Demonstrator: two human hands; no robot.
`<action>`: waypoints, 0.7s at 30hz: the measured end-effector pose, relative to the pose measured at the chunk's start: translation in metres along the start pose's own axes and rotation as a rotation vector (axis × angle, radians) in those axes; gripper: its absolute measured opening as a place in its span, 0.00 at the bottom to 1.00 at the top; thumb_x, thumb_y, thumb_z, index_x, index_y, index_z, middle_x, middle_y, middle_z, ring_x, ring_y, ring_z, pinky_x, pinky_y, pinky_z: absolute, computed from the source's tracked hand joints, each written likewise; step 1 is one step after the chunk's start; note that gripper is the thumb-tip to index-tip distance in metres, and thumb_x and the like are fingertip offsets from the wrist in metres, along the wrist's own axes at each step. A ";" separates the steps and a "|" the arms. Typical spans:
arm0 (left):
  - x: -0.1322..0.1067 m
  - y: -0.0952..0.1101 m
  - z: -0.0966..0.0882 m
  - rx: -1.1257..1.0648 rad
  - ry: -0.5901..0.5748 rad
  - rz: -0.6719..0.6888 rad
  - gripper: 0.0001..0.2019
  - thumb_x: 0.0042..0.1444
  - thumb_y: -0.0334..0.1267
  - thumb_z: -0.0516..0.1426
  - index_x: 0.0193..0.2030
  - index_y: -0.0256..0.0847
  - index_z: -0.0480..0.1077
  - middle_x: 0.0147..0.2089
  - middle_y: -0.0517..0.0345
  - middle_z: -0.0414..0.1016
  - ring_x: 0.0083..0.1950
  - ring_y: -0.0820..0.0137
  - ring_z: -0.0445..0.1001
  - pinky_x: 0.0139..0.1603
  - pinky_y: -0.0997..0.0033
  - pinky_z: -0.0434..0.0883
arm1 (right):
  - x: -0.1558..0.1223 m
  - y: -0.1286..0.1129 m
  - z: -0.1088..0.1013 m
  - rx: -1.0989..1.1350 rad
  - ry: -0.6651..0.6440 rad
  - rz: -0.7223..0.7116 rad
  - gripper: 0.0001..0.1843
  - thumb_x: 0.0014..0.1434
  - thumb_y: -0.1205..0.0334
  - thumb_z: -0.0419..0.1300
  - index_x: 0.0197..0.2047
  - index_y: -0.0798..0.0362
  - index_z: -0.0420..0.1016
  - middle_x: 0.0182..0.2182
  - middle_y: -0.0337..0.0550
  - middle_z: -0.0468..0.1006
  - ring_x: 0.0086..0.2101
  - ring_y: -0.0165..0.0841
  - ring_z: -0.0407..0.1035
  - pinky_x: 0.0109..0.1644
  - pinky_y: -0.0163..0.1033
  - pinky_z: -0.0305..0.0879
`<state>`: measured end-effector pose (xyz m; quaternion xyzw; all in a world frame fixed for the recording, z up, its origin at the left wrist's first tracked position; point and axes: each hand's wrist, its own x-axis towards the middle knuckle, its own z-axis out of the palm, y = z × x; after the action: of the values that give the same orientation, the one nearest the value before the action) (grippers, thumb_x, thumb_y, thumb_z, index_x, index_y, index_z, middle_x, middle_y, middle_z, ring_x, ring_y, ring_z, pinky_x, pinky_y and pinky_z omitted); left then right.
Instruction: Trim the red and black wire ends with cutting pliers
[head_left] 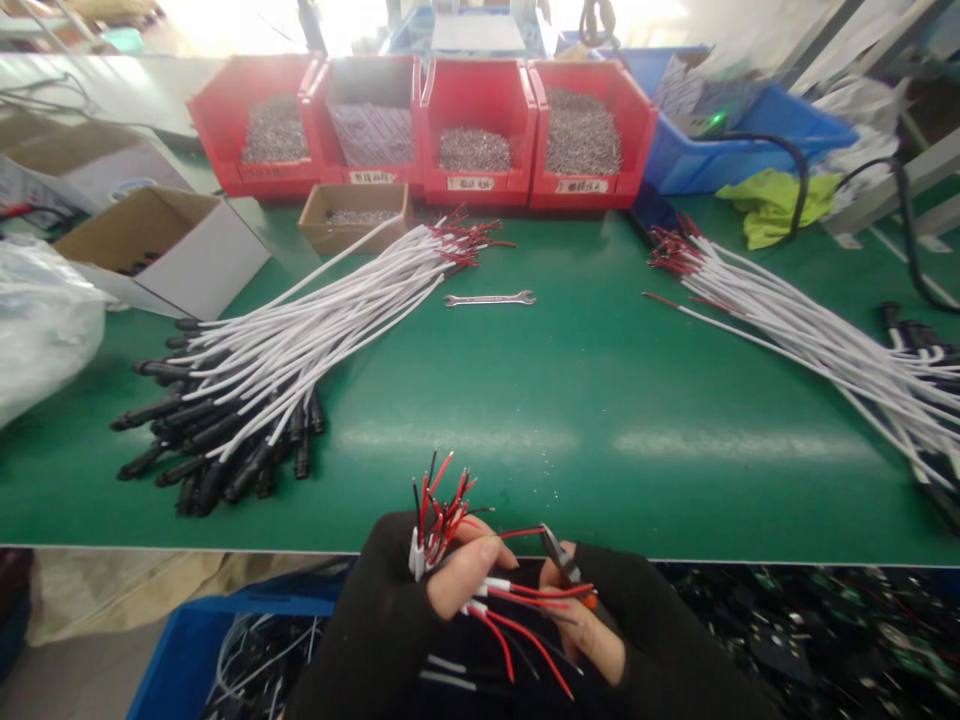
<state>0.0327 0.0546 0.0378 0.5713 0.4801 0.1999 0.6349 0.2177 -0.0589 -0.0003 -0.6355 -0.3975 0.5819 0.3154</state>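
My left hand [466, 568] is closed on a bunch of white cables [417, 556] with thin red and black wires fanning out of their stripped ends. Several of those wires [525, 596] also hang out to the right, below the fingers. In my right hand [592, 628] is a pair of cutting pliers [561, 556] with a bit of orange on the handle. The jaws are at the tip of one red wire [520, 532] that reaches across from the left hand. Whether the jaws are closed on it is too small to tell.
A pile of white cables with black connectors [315, 340] lies left, another pile [810, 330] right. Between them is a wrench [490, 299]. Red bins [480, 188] of small metal parts line the back, beside a blue crate [750, 150]. A cardboard box [202, 265] stands left.
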 end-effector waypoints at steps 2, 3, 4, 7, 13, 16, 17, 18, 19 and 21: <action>0.000 0.001 0.001 -0.005 0.006 -0.006 0.10 0.56 0.37 0.62 0.26 0.43 0.83 0.26 0.60 0.82 0.28 0.69 0.78 0.30 0.76 0.72 | 0.002 0.005 0.002 -0.002 0.000 0.012 0.15 0.72 0.53 0.60 0.39 0.56 0.77 0.32 0.38 0.80 0.32 0.31 0.77 0.39 0.39 0.78; -0.001 0.001 0.001 -0.006 0.019 -0.008 0.10 0.55 0.37 0.62 0.25 0.43 0.83 0.26 0.61 0.82 0.28 0.69 0.78 0.30 0.76 0.72 | 0.002 0.008 0.003 -0.004 0.000 0.018 0.15 0.72 0.53 0.60 0.39 0.56 0.77 0.31 0.37 0.79 0.30 0.30 0.76 0.37 0.38 0.77; -0.002 0.002 0.002 -0.006 0.037 -0.010 0.10 0.55 0.36 0.62 0.25 0.44 0.82 0.25 0.62 0.82 0.28 0.69 0.78 0.30 0.76 0.72 | 0.003 0.010 0.004 -0.005 0.002 0.021 0.16 0.72 0.52 0.59 0.38 0.56 0.77 0.30 0.37 0.79 0.30 0.30 0.76 0.37 0.38 0.77; -0.003 0.004 0.004 0.000 0.073 -0.013 0.10 0.54 0.35 0.62 0.24 0.44 0.82 0.25 0.62 0.82 0.28 0.68 0.78 0.31 0.75 0.72 | 0.005 0.014 0.005 -0.012 0.010 0.017 0.16 0.71 0.53 0.60 0.37 0.56 0.77 0.33 0.38 0.81 0.34 0.33 0.78 0.42 0.41 0.79; -0.002 0.001 0.004 -0.004 0.066 0.005 0.10 0.55 0.36 0.62 0.25 0.45 0.83 0.25 0.62 0.82 0.28 0.68 0.79 0.31 0.76 0.73 | 0.001 0.016 0.002 -0.042 0.010 -0.010 0.13 0.71 0.53 0.61 0.42 0.55 0.79 0.41 0.43 0.83 0.42 0.37 0.79 0.49 0.46 0.79; -0.002 0.001 0.004 0.009 0.072 0.009 0.10 0.54 0.35 0.62 0.25 0.44 0.83 0.25 0.62 0.82 0.28 0.67 0.79 0.32 0.76 0.74 | -0.003 0.013 0.000 -0.059 0.000 -0.022 0.13 0.71 0.53 0.60 0.43 0.55 0.79 0.41 0.43 0.83 0.42 0.37 0.79 0.49 0.46 0.79; -0.002 0.002 0.004 0.013 0.074 0.014 0.10 0.54 0.35 0.62 0.25 0.44 0.83 0.25 0.62 0.82 0.28 0.67 0.80 0.32 0.76 0.74 | -0.003 0.012 0.000 -0.064 -0.004 -0.028 0.13 0.71 0.53 0.61 0.44 0.55 0.79 0.41 0.43 0.83 0.42 0.37 0.79 0.50 0.46 0.79; -0.002 0.002 0.004 0.015 0.075 0.022 0.10 0.54 0.34 0.62 0.25 0.44 0.83 0.25 0.62 0.82 0.28 0.67 0.80 0.32 0.76 0.74 | -0.004 0.010 -0.001 -0.068 -0.007 -0.034 0.13 0.71 0.54 0.61 0.44 0.54 0.79 0.42 0.43 0.83 0.43 0.37 0.79 0.50 0.47 0.78; -0.002 0.002 0.004 0.015 0.076 0.031 0.10 0.54 0.34 0.62 0.24 0.44 0.83 0.25 0.62 0.82 0.28 0.68 0.80 0.32 0.76 0.74 | -0.004 0.009 -0.001 -0.071 -0.010 -0.041 0.12 0.71 0.54 0.61 0.45 0.54 0.80 0.43 0.44 0.83 0.44 0.37 0.79 0.51 0.47 0.78; -0.002 0.002 0.005 0.004 0.076 0.042 0.10 0.55 0.33 0.63 0.24 0.44 0.83 0.25 0.62 0.82 0.28 0.68 0.80 0.31 0.76 0.74 | -0.005 0.005 -0.002 -0.076 -0.016 -0.057 0.11 0.71 0.55 0.61 0.46 0.54 0.80 0.45 0.45 0.82 0.46 0.38 0.78 0.52 0.48 0.78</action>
<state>0.0364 0.0507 0.0401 0.5747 0.4922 0.2338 0.6105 0.2208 -0.0653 -0.0019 -0.6309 -0.4398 0.5621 0.3044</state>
